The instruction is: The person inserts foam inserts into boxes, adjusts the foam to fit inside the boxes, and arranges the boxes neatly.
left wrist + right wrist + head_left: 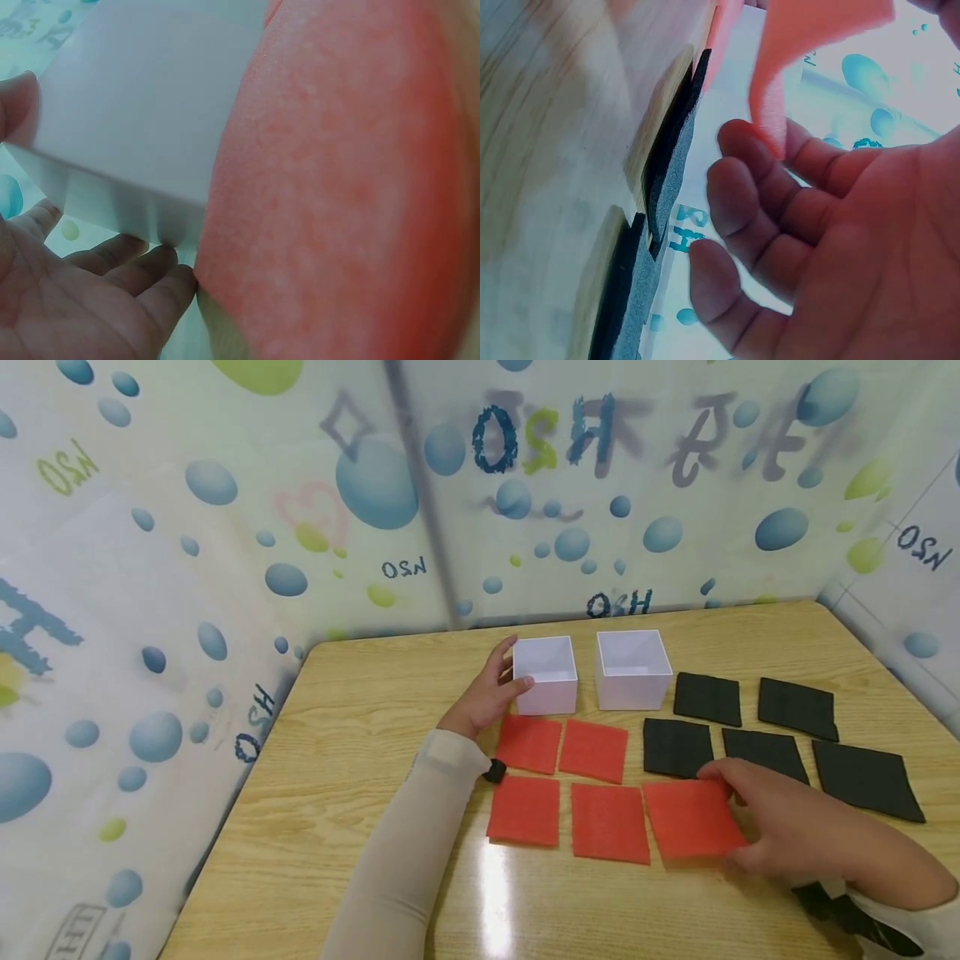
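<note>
My left hand [487, 692] holds the left white box [546, 697] at its left side, thumb over the front and fingers along the side wall. The left wrist view shows the fingertips against the box wall [142, 90]. With my right hand [787, 827] I pinch a red foam square [690, 818] by its right side, thumb at the near corner and fingers at the far one. In the right wrist view this red foam [810, 37] bends at the fingers, off the table. Its near edge is blurred in the head view.
Other red foam squares [609, 822] lie in two rows before the boxes. Several black foam squares [707, 699] lie to the right, some just beyond my right hand. A second white box [635, 692] stands right of the held one. A patterned curtain [525, 527] hangs behind the table.
</note>
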Tool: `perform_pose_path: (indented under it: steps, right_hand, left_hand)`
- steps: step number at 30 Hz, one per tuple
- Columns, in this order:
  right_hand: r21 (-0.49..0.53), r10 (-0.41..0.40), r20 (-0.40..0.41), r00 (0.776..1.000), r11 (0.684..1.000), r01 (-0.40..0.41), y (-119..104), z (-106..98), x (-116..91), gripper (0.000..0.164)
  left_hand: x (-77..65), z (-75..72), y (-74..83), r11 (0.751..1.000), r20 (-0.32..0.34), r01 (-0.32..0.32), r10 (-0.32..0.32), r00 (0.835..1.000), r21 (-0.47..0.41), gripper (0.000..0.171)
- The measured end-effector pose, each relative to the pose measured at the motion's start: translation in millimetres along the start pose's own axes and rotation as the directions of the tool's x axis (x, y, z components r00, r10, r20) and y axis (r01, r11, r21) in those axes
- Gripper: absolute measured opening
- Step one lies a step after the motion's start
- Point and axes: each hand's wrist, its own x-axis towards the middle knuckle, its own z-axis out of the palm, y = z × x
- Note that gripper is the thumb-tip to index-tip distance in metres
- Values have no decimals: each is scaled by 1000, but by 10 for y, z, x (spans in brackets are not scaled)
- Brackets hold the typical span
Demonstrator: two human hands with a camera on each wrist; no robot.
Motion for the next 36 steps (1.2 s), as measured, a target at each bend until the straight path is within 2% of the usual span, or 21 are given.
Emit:
perform_pose_path:
  steps: [11, 23, 36]
  right_hand:
    - [82, -63, -129, 990, 994, 74, -7, -39, 19, 90]
    - [93, -150, -299, 942, 978, 185, -45, 2, 8, 85]
    - [141, -167, -360, 918, 963, 231, -11, 16, 29, 86]
  left_hand:
    - [6, -14, -20, 1000, -3, 7, -7, 1000, -3, 84]
    - [-47, -10, -29, 1000, -10, 15, -15, 1000, 11, 84]
    - [-19, 5, -13, 1000, -4, 3, -3, 1000, 3, 83]
